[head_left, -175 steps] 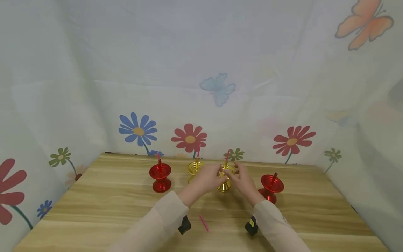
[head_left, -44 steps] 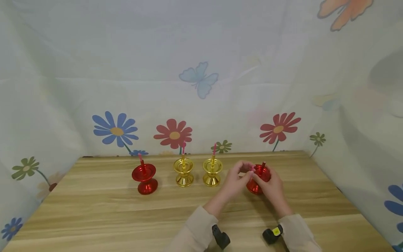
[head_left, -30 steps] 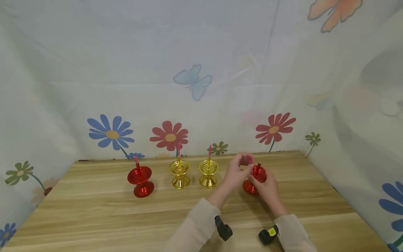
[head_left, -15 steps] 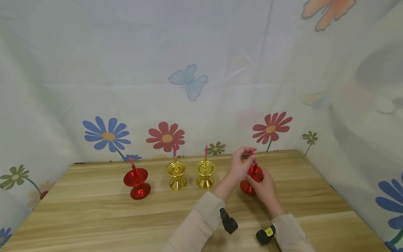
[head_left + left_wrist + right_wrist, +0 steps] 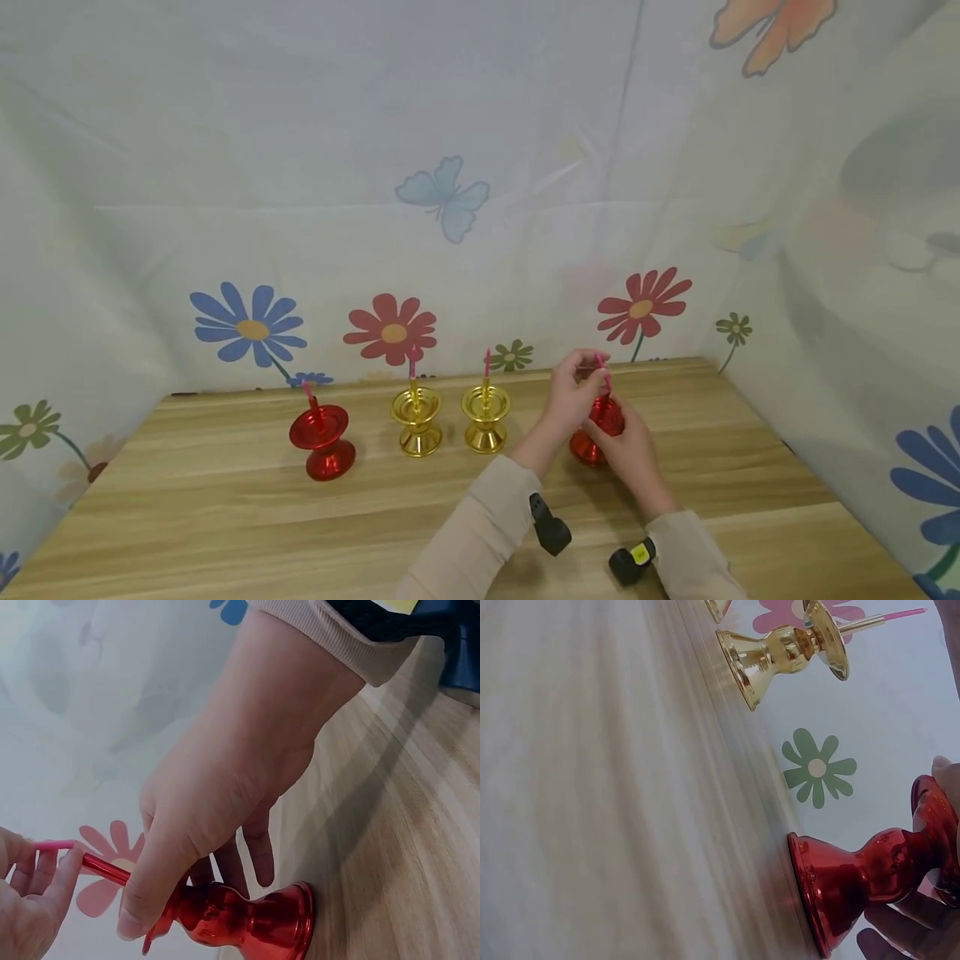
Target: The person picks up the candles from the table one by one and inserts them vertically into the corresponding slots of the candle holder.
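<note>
My left hand pinches a thin pink candle between thumb and finger. The candle's lower end is right at the top of the narrow tube of a red metal candlestick, with the fingertips over the joint. My right hand grips this candlestick around its dish and stem from the right. In the right wrist view the candlestick's flared red base shows at the table, and the right fingers curl behind it. Part of the dish is hidden by the thumb in the left wrist view.
To the left stand two gold candlesticks and another red candlestick, each bearing a pink candle. The wooden table ends at a white cloth backdrop printed with flowers and butterflies.
Both hands have moved right from a gold candlestick to the right-hand red one. The pink candle that lay on the table is now raised upright at its tube; the view has swung right.
</note>
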Available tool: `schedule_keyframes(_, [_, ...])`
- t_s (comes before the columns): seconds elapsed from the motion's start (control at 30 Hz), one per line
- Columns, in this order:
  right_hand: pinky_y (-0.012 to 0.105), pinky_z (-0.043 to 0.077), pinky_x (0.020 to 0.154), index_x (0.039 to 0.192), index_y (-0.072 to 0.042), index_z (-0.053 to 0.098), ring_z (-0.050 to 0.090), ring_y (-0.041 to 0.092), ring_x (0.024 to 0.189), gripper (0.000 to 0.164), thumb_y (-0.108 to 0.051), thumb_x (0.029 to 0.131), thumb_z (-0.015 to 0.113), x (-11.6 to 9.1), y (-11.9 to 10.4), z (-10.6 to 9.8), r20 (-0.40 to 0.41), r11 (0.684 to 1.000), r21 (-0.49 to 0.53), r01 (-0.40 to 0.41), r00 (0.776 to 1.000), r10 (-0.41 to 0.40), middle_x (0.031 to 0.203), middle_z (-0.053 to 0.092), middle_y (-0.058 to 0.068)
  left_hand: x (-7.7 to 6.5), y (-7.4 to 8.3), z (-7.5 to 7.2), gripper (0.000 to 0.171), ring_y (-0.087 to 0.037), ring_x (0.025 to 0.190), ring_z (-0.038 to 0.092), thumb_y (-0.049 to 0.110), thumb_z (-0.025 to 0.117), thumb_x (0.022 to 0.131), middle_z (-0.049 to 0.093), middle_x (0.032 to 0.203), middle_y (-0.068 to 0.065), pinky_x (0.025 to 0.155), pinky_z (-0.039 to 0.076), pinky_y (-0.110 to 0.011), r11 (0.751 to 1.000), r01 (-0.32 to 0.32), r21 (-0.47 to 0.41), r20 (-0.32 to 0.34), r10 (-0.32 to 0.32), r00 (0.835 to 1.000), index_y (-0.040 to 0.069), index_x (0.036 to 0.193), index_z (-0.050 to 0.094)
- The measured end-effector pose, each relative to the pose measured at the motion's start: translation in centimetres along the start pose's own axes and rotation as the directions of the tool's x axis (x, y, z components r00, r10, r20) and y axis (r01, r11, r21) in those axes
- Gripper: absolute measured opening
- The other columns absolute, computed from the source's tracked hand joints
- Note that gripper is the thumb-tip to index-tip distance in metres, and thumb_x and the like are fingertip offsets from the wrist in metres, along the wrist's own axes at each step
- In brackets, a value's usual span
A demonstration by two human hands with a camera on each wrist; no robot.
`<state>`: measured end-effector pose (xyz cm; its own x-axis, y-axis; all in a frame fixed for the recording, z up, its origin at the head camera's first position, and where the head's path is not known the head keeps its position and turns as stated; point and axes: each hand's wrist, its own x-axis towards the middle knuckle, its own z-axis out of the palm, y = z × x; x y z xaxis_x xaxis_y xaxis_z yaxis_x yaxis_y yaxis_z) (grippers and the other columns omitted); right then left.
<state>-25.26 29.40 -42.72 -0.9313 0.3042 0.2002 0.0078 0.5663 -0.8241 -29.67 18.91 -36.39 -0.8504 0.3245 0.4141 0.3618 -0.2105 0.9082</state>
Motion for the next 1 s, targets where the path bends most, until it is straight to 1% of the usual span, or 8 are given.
schedule_keyframes(0.1, [0.053, 0.039, 0.102, 0.144, 0.003, 0.032, 0.046, 0.043, 0.125, 0.072, -0.028, 0.089, 0.066, -0.05, 0.1, 0.0, 0.002, 1.0, 0.001, -0.005, 1.0, 0.005, 0.141, 0.042, 0.027, -0.08, -0.01, 0.05, 0.019, -0.007, 0.084, 0.054, -0.003, 0.056, 0.092, 0.061, 0.105, -0.019, 0.075, 0.056, -0.023, 0.999, -0.001, 0.049, 0.009, 0.0, 1.0, -0.004, 0.11, 0.06])
schedule_keyframes(0.2, [0.052, 0.039, 0.103, 0.145, 0.001, 0.031, 0.045, 0.041, 0.127, 0.072, -0.028, 0.089, 0.066, 0.06, 0.23, -0.01, 0.007, 1.0, 0.004, -0.015, 1.0, 0.015, 0.142, 0.042, 0.026, -0.08, -0.13, 0.1, 0.019, -0.012, 0.087, 0.058, -0.001, 0.057, 0.092, 0.063, 0.104, -0.017, 0.078, 0.053, -0.02, 0.994, -0.029, 0.107, 0.011, 0.028, 1.0, -0.003, 0.11, 0.061])
schedule_keyframes(0.3, [0.051, 0.039, 0.103, 0.145, -0.001, 0.031, 0.045, 0.04, 0.127, 0.071, -0.028, 0.089, 0.066, 0.25, 0.3, -0.01, 0.014, 1.0, 0.009, -0.012, 1.0, 0.012, 0.142, 0.042, 0.024, -0.03, -0.29, 0.14, 0.018, -0.016, 0.09, 0.06, 0.0, 0.057, 0.092, 0.064, 0.103, -0.016, 0.081, 0.05, -0.018, 0.987, -0.052, 0.153, -0.003, 0.053, 0.999, -0.001, 0.11, 0.061])
schedule_keyframes(0.47, [0.052, 0.04, 0.103, 0.145, 0.0, 0.032, 0.046, 0.04, 0.127, 0.071, -0.028, 0.089, 0.066, 0.27, 0.28, 0.02, 0.015, 1.0, -0.004, -0.012, 1.0, 0.012, 0.142, 0.042, 0.025, 0.05, -0.52, 0.17, 0.018, -0.017, 0.092, 0.06, -0.001, 0.057, 0.092, 0.065, 0.102, -0.014, 0.082, 0.051, -0.019, 0.985, -0.04, 0.167, -0.019, 0.044, 0.999, -0.001, 0.109, 0.062])
schedule_keyframes(0.67, [0.053, 0.041, 0.101, 0.142, 0.0, 0.036, 0.049, 0.04, 0.123, 0.068, -0.029, 0.089, 0.067, 0.27, 0.19, 0.09, 0.011, 1.0, -0.009, 0.001, 1.0, -0.001, 0.138, 0.047, 0.025, 0.08, -0.59, 0.11, 0.017, -0.018, 0.093, 0.06, -0.001, 0.057, 0.092, 0.065, 0.102, -0.014, 0.081, 0.051, -0.02, 0.979, -0.035, 0.203, -0.046, 0.045, 0.998, 0.001, 0.108, 0.062])
schedule_keyframes(0.8, [0.051, 0.041, 0.101, 0.142, -0.001, 0.036, 0.049, 0.04, 0.123, 0.068, -0.03, 0.089, 0.067, 0.28, 0.24, 0.07, 0.012, 1.0, -0.003, 0.001, 1.0, -0.001, 0.137, 0.047, 0.024, 0.16, -0.64, 0.09, 0.017, -0.018, 0.094, 0.06, -0.001, 0.057, 0.092, 0.065, 0.103, -0.015, 0.081, 0.051, -0.019, 0.975, -0.038, 0.22, -0.048, 0.05, 0.998, 0.0, 0.108, 0.062])
schedule_keyframes(0.93, [0.051, 0.042, 0.101, 0.142, -0.002, 0.036, 0.049, 0.039, 0.123, 0.068, -0.031, 0.089, 0.066, 0.23, 0.3, 0.03, 0.005, 1.0, -0.002, 0.001, 1.0, -0.001, 0.138, 0.047, 0.024, 0.19, -0.7, 0.08, 0.018, -0.017, 0.094, 0.06, 0.0, 0.057, 0.092, 0.065, 0.102, -0.014, 0.082, 0.05, -0.019, 0.975, -0.033, 0.222, -0.044, 0.043, 0.998, 0.001, 0.109, 0.062])
schedule_keyframes(1.0, [0.051, 0.042, 0.101, 0.142, -0.002, 0.036, 0.049, 0.039, 0.123, 0.068, -0.03, 0.089, 0.067, 0.19, 0.25, 0.1, 0.003, 1.0, -0.004, 0.006, 1.0, -0.005, 0.137, 0.048, 0.024, 0.18, -0.7, -0.03, 0.018, -0.018, 0.094, 0.06, 0.001, 0.057, 0.092, 0.065, 0.103, -0.016, 0.082, 0.05, -0.019, 0.973, -0.038, 0.229, -0.045, 0.05, 0.998, 0.0, 0.109, 0.062])
